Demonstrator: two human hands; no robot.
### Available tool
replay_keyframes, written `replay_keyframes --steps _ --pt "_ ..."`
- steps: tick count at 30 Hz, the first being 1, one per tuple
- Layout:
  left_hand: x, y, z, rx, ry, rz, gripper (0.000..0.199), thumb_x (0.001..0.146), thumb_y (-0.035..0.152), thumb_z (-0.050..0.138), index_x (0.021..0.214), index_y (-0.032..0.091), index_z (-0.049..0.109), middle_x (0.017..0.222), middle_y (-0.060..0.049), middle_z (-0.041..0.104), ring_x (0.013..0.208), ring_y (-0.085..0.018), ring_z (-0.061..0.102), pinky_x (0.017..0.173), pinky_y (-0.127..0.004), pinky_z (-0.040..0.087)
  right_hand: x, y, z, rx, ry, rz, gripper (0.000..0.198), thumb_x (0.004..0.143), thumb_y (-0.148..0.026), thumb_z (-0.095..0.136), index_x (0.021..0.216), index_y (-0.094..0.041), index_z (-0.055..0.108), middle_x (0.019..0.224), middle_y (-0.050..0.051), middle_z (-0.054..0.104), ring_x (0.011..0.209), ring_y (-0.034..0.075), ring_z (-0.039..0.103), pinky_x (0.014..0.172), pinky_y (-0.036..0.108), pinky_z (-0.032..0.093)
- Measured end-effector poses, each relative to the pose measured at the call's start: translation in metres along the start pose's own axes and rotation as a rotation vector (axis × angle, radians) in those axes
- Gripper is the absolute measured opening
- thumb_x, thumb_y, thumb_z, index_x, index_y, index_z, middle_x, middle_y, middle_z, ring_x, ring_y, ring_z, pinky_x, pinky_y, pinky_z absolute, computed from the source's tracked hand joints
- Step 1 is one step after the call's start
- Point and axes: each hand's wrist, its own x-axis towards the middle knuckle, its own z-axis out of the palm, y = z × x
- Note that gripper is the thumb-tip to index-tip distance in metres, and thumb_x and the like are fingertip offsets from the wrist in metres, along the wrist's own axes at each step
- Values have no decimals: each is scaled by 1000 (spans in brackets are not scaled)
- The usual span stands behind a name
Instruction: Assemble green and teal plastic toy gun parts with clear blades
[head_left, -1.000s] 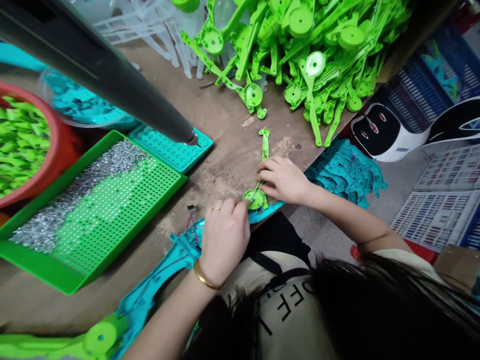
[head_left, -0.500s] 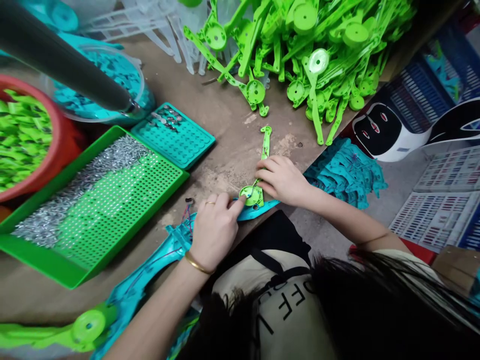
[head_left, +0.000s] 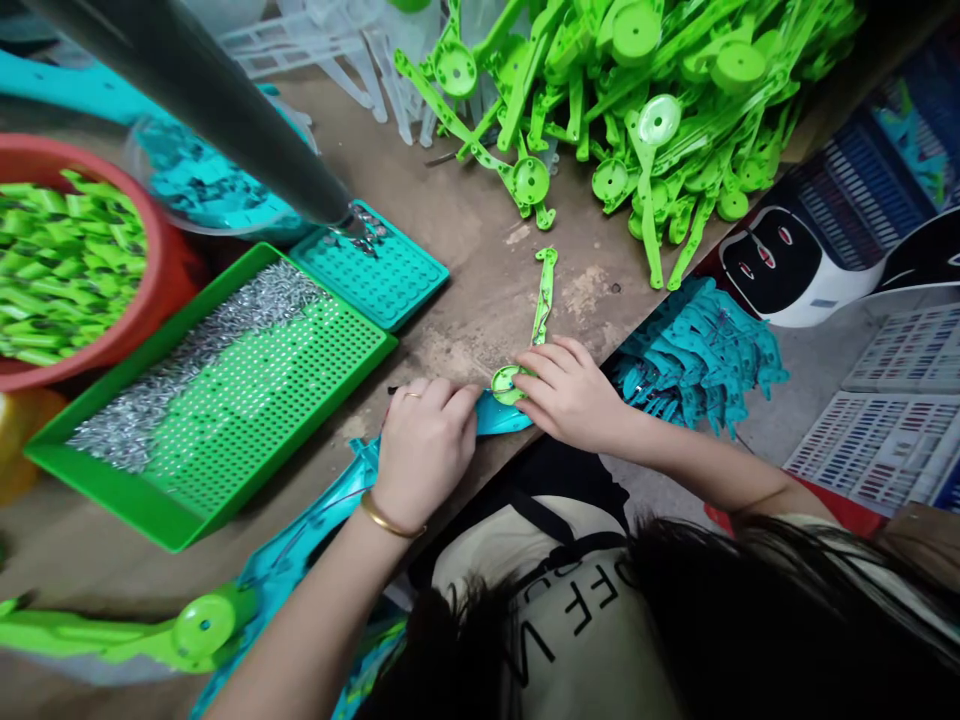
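Observation:
A slender green plastic arm piece (head_left: 543, 300) with a round cup at its near end lies across a long blue plastic part (head_left: 501, 417) at the table edge. My right hand (head_left: 574, 395) grips the green piece beside its cup, covering the cup's right side. Just left of the cup is my left hand (head_left: 427, 440), fingers curled and thumb and forefinger pinched over the blue part; what lies between them is hidden. A thin wire runs along the blue part's left stretch, where another green arm (head_left: 202, 625) joins it.
A green perforated tray (head_left: 217, 500) of screws and a teal pitted tray (head_left: 405, 275) stand left. Behind them are a red tub (head_left: 161, 250) of green pieces and a dark slanting pole (head_left: 247, 110). Green arms (head_left: 637, 120) pile up at the back; blue parts (head_left: 697, 350) are stacked right.
My left fingertips have drawn back from the green cup to its left and closed together. My right hand has slid down over the cup's right side. The view has shifted slightly.

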Motion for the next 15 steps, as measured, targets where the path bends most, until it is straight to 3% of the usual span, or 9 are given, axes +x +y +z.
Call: replay_keyframes --steps 6,9,15 --pt "2 1 0 2 -8 -9 30 92 22 42 101 16 69 86 -12 66 82 -28 55 72 -41 42 0 -6 1 50 93 -82 29 94 -32 49 116 -20 63 133 9 61 124 25 51 111 49 32" --pt "2 0 2 39 0 0 28 92 22 43 100 15 69 86 -11 67 81 -27 55 72 -40 41 1 -8 4 40 71 -134 29 94 -34 50 115 -21 64 134 7 61 126 25 50 112 50 30" --pt "-1 -1 -1 5 -24 16 29 93 21 42 105 14 68 91 -12 68 85 -27 57 77 -40 44 3 -14 10 -45 29 -66 32 97 -35 45 114 -17 64 135 8 60 120 26 52 106 47 34"
